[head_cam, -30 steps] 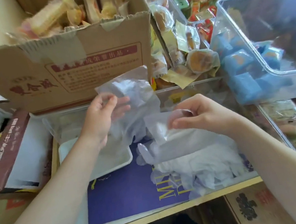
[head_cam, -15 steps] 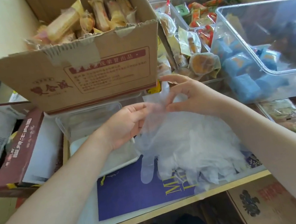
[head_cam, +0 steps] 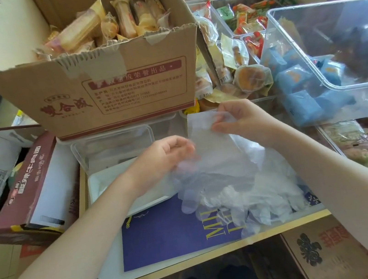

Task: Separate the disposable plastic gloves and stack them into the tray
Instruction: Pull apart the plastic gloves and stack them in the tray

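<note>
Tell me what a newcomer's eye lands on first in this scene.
Both hands meet at the centre: the right hand pinches the cuff of a clear plastic glove while the left hand grips its side. Under them a heap of gloves lies on a purple sheet, with the white tray to the left. Behind stands a big cardboard box of wrapped snacks.

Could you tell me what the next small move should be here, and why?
Probably peel the top glove free, pulling leftward. Both hands pinch its cuff: right hand at the top edge, left hand at the side. It still overlaps the glove pile, and the white tray lies left.
</note>
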